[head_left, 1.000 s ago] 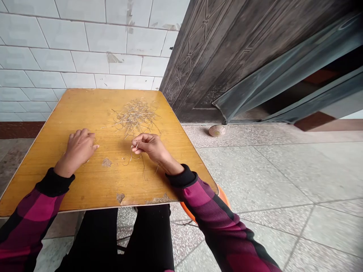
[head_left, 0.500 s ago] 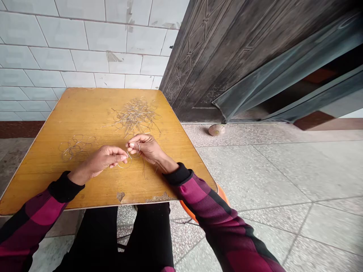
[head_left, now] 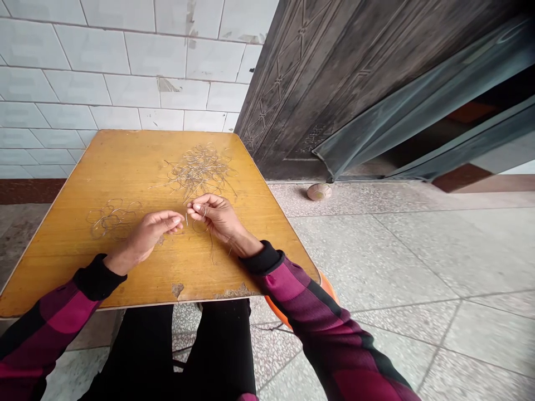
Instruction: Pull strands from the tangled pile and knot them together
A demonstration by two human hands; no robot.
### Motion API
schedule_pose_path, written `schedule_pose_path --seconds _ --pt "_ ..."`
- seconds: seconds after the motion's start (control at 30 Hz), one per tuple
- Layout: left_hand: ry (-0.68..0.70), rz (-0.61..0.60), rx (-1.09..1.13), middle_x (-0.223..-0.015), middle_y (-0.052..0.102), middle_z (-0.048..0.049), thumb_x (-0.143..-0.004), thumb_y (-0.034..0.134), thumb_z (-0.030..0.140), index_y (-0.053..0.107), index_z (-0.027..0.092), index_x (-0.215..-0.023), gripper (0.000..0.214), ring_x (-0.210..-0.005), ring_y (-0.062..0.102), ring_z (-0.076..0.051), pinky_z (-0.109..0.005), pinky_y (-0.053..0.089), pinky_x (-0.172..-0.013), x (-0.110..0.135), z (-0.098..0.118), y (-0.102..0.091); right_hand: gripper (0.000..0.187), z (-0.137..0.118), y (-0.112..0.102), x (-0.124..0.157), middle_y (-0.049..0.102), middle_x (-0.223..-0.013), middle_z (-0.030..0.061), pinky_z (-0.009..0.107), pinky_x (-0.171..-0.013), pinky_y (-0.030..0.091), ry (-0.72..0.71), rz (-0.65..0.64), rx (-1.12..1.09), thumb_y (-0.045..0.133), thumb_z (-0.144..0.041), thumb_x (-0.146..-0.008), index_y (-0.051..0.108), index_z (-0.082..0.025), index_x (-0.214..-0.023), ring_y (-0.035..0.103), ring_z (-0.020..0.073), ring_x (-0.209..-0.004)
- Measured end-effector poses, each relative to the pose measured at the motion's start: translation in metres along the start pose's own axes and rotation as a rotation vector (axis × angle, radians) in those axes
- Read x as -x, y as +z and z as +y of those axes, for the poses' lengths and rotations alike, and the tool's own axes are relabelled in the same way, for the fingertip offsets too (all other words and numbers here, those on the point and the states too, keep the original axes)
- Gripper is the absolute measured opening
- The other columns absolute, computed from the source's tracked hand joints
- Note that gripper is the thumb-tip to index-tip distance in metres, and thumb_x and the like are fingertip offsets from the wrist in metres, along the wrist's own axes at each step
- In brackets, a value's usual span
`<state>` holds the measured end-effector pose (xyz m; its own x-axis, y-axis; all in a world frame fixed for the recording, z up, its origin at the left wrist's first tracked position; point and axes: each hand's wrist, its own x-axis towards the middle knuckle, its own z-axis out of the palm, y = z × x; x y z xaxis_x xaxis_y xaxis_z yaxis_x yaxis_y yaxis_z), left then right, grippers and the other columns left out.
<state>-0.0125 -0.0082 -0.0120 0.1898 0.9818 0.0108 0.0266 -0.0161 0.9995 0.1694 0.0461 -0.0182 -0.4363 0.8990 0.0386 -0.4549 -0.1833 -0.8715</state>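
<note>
Two bare hands meet over a worn yellow table (head_left: 125,150). The right hand (head_left: 215,214) pinches a thin wire strand (head_left: 210,245) between thumb and forefinger. The left hand (head_left: 144,236) has its fingertips drawn together just beside it; whether they grip it, I cannot tell. The strand looks light, springy and easily kinked, best pinched near an end. A tangled wire pile (head_left: 200,167) lies beyond, with looped wires (head_left: 112,217) to the left. Around them are a white tiled wall (head_left: 104,55), a dark metal door (head_left: 334,72) and a speckled floor (head_left: 376,267).

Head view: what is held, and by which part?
The right hand pinches a thin wire near its upper end, the rest trailing down. Whether the left hand grips anything cannot be told.
</note>
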Motion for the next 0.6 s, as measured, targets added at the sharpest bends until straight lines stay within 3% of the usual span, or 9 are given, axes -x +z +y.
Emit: schedule_pose_path --seconds 0.1,0.17,0.33,0.43,0.6 --pt "0.035 0.064 -0.028 -0.084 0.067 -0.005 -0.081 0.061 0.038 0.064 0.016 -0.103 0.031 -0.072 0.058 -0.014 -0.03 0.047 -0.07 -0.0007 -0.0038 -0.0023 0.026 0.0009 -0.0004 -0.0003 0.073 -0.082 -0.0001 0.019 -0.071 0.058 -0.023 -0.018 -0.009 0.086 -0.029 -0.061 0.068 -0.018 -0.075 0.069 0.0081 -0.072" --pt "0.139 0.108 -0.163 -0.092 0.066 -0.0066 -0.082 0.061 0.039 0.059 0.016 -0.112 0.038 -0.077 0.06 -0.015 -0.031 0.049 -0.072 -0.0003 -0.0054 -0.004 0.026 0.0013 0.0 -0.0003 0.073 -0.081 -0.0006 0.018 -0.07 0.058 -0.024 -0.02 -0.02 0.086 -0.029 -0.06 0.068 -0.018 -0.075 0.069 0.0079 -0.071" --pt "0.641 0.202 -0.745 -0.117 0.057 -0.013 -0.074 0.074 0.032 0.053 0.018 -0.121 0.054 -0.106 0.056 -0.026 -0.044 0.047 -0.092 0.0024 -0.0057 -0.0052 0.029 0.0001 0.0019 -0.0002 0.073 -0.077 -0.0007 0.016 -0.066 0.057 -0.014 0.022 -0.039 0.088 -0.03 -0.055 0.069 -0.017 -0.073 0.068 0.0073 -0.066" --pt "0.792 0.146 -0.94 -0.115 0.058 -0.0134 -0.078 0.07 0.025 0.054 0.018 -0.12 0.046 -0.107 0.055 -0.027 -0.046 0.048 -0.091 0.0033 -0.0058 -0.004 0.028 -0.0002 0.0024 0.0005 0.071 -0.072 -0.001 0.016 -0.061 0.055 -0.012 0.047 0.005 0.086 -0.032 -0.058 0.068 -0.016 -0.071 0.067 0.0072 -0.062" --pt "0.851 0.131 -0.946 -0.101 0.063 -0.0106 -0.083 0.062 0.019 0.06 0.016 -0.105 0.022 -0.093 0.06 -0.023 -0.04 0.051 -0.081 0.0046 -0.0068 -0.0028 0.028 0.0009 0.0017 0.0014 0.069 -0.067 -0.0018 0.016 -0.055 0.054 -0.017 0.074 0.106 0.085 -0.033 -0.059 0.067 -0.016 -0.072 0.066 0.0079 -0.06"
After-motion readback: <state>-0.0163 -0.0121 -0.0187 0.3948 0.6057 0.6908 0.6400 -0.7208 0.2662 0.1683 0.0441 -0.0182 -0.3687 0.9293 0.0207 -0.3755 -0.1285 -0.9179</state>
